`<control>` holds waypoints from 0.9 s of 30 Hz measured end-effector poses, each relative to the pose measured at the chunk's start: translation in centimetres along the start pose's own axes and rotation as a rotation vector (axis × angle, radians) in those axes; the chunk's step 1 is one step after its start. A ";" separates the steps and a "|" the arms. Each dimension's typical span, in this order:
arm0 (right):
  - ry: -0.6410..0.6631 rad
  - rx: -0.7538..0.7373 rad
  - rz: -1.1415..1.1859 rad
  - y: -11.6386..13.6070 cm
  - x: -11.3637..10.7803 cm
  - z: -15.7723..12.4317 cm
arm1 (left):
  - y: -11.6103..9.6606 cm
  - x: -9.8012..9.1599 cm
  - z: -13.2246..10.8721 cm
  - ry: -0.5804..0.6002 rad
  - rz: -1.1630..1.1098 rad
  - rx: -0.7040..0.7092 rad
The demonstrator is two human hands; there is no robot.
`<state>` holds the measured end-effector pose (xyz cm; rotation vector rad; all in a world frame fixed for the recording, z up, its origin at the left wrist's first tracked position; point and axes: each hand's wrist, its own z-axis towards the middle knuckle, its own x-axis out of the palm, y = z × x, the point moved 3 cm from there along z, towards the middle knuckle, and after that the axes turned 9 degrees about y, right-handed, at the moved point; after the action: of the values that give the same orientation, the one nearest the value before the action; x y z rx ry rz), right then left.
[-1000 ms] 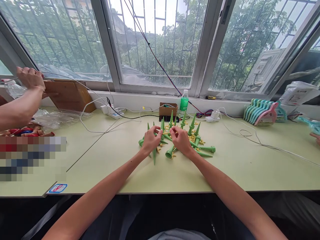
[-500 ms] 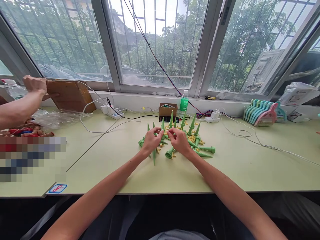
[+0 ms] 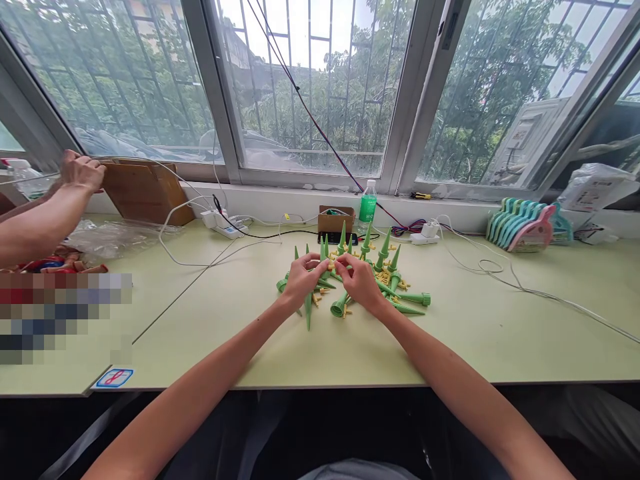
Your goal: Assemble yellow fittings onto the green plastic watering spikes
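My left hand point(image 3: 303, 279) and my right hand point(image 3: 357, 279) meet fingertip to fingertip over a cluster of green plastic spikes. Each is pinched closed; small yellow pieces show at the fingertips, but what exactly each hand grips is too small to make out. Several green spikes point(image 3: 384, 252) stand upright behind and to the right of my hands. Others lie flat, among them a capped one point(image 3: 338, 307) just below my right hand. Small yellow fittings point(image 3: 383, 275) are scattered between the spikes.
Behind the spikes are a small cardboard box point(image 3: 336, 220), a phone and a green bottle point(image 3: 368, 203). Hangers point(image 3: 525, 225) stand at the right, with cables point(image 3: 500, 267) nearby. At the left, another person's hands point(image 3: 83, 175) are beside a large cardboard box point(image 3: 145, 192).
The other person's hands have moved slightly right at the large box, which has shifted a little. My own hands have barely moved and stay together.
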<state>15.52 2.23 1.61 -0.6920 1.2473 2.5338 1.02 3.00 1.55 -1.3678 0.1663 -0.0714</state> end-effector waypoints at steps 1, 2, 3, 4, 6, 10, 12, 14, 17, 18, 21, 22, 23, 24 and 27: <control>0.000 -0.005 0.007 0.0 0.0 0.0 | 0.0 0.0 0.0 0.003 -0.018 -0.009; 0.001 -0.010 0.015 0.0 -0.1 0.0 | -0.1 0.0 0.0 0.006 -0.035 -0.017; 0.001 -0.015 0.022 0.0 -0.1 0.0 | -0.1 0.0 0.0 0.007 -0.051 -0.026; 0.003 -0.017 0.030 0.0 -0.1 0.0 | 0.0 0.0 0.0 0.007 -0.066 -0.035; 0.011 -0.010 0.045 0.0 -0.1 0.0 | 0.0 -0.1 0.0 0.009 -0.093 -0.046; 0.026 0.019 0.057 0.1 -0.1 0.0 | 0.0 0.0 0.1 0.026 -0.109 -0.040; 0.028 0.026 0.060 0.1 -0.1 0.0 | -0.1 0.0 0.0 0.017 -0.106 -0.038; 0.029 0.019 0.069 0.1 -0.1 0.0 | -0.2 0.0 0.0 0.019 -0.103 -0.036; 0.032 0.021 0.065 0.0 -0.1 0.0 | -0.4 0.1 -0.1 0.032 -0.088 -0.027; 0.033 0.026 0.059 0.0 -0.1 0.0 | -0.4 0.2 -0.1 0.033 -0.080 -0.021; 0.036 0.035 0.041 -0.2 0.0 0.1 | -0.5 0.1 -0.2 0.036 -0.047 -0.005; 0.036 0.036 0.034 -0.2 0.0 0.1 | -0.5 0.1 -0.2 0.040 -0.035 -0.001; 0.035 0.036 0.025 -0.3 0.0 0.1 | -0.5 0.1 -0.2 0.042 -0.023 0.003; 0.035 0.037 0.012 -0.3 0.0 0.1 | -0.4 0.1 -0.2 0.045 -0.011 0.008; 0.019 0.037 -0.042 -0.5 0.0 0.1 | -0.2 0.1 -0.2 0.058 0.007 0.020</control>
<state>15.70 2.63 1.38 -0.7274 1.2687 2.4703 1.07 2.78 1.71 -1.3455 0.2191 -0.1066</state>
